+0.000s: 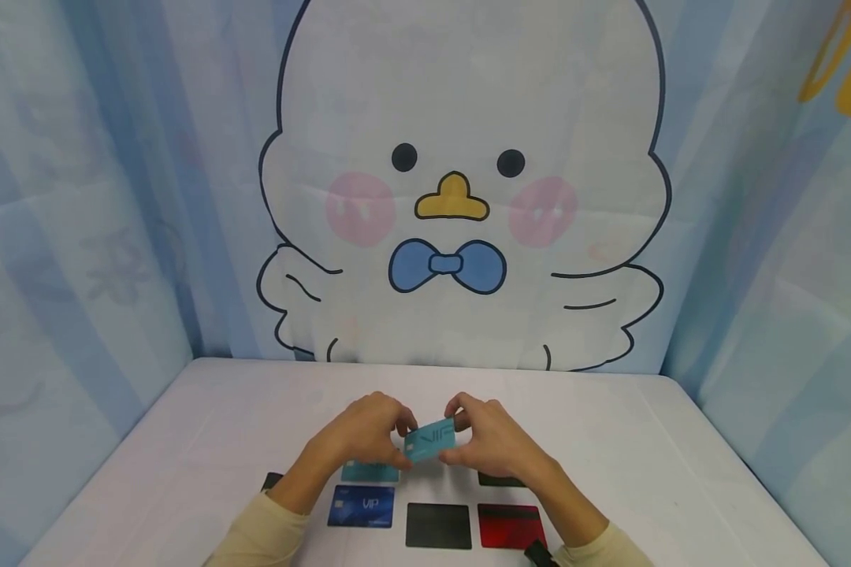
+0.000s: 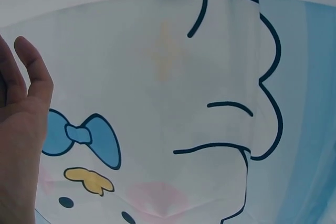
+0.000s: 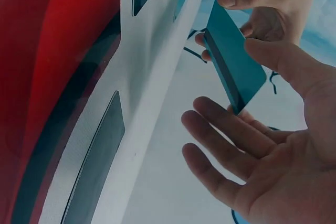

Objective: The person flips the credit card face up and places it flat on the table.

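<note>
Teal VIP card point(image 1: 429, 439): beyond your near row of blue card point(image 1: 362, 506), black card point(image 1: 438, 526) and red card point(image 1: 510, 529), it is raised above the white table point(image 1: 624, 465), pinched at opposite ends between thumb and fingers of your left hand point(image 1: 371, 431) and right hand point(image 1: 496, 438). This appears to be alignment; next, likely lower it level between the flat teal card point(image 1: 369, 472) and the partly hidden dark card point(image 1: 502, 479), then release both ends.

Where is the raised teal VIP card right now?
In the head view, the raised teal VIP card is low centre, held between the left hand and right hand above the white table, just right of another teal card lying flat.
</note>
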A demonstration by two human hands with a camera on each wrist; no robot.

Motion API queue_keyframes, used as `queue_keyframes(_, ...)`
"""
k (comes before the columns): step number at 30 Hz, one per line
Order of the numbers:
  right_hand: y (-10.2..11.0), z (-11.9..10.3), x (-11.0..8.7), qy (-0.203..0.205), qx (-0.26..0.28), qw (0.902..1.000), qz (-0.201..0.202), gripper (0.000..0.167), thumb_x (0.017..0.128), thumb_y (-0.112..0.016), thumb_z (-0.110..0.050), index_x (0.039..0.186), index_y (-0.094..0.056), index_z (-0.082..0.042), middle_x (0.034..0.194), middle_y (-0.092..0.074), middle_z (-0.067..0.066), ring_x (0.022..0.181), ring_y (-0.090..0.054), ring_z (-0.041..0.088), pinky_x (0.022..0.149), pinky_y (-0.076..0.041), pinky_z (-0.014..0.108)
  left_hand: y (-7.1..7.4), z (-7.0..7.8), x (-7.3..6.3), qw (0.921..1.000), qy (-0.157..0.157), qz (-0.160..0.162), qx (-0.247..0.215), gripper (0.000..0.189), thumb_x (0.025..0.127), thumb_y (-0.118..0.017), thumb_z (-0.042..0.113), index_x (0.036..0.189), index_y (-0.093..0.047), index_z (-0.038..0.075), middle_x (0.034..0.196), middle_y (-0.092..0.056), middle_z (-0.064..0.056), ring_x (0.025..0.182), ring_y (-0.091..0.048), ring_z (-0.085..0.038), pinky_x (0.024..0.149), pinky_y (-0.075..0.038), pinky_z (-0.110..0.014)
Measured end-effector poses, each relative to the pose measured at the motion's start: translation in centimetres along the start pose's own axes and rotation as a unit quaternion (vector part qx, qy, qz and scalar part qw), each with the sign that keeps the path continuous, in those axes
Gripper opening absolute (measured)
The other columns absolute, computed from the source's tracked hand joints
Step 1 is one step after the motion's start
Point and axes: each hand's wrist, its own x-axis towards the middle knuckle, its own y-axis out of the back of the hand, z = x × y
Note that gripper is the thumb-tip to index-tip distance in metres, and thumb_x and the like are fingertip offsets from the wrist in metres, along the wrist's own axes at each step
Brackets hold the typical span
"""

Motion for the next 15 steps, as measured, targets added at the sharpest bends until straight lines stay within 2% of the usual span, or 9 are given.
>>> queue_keyframes(6, -0.1, 0.11, 0.08, -0.003, -0.034, 0.9994, 0.005, 0.045, 0.078, -0.091, -0.024, 0.112, -0.066, -0.008, 0.097, -0.069, 0.001, 0.09, -0.061, 0.02, 0.086, -0.059, 0.042, -0.37, -0.09, 0.13, 0.9994, 0.003, 0.005, 0.033, 0.046, 0.075, -0.093, 0.034, 0.115, -0.079, 0.017, 0.099, -0.075, 0.006, 0.09, -0.058, -0.012, 0.088, -0.052, -0.039)
queue_keyframes(15, -0.22, 0.36, 0.04, -0.007, -0.067, 0.9977, -0.002, 0.041, 0.074, -0.093, -0.017, 0.106, -0.072, -0.004, 0.093, -0.065, 0.003, 0.087, -0.057, 0.018, 0.079, -0.054, 0.037, -1.02, -0.02, 0.31, 0.9983, -0.012, 0.01, 0.055, 0.044, 0.074, -0.093, 0.033, 0.113, -0.08, 0.016, 0.097, -0.075, 0.007, 0.087, -0.06, -0.009, 0.087, -0.054, -0.035)
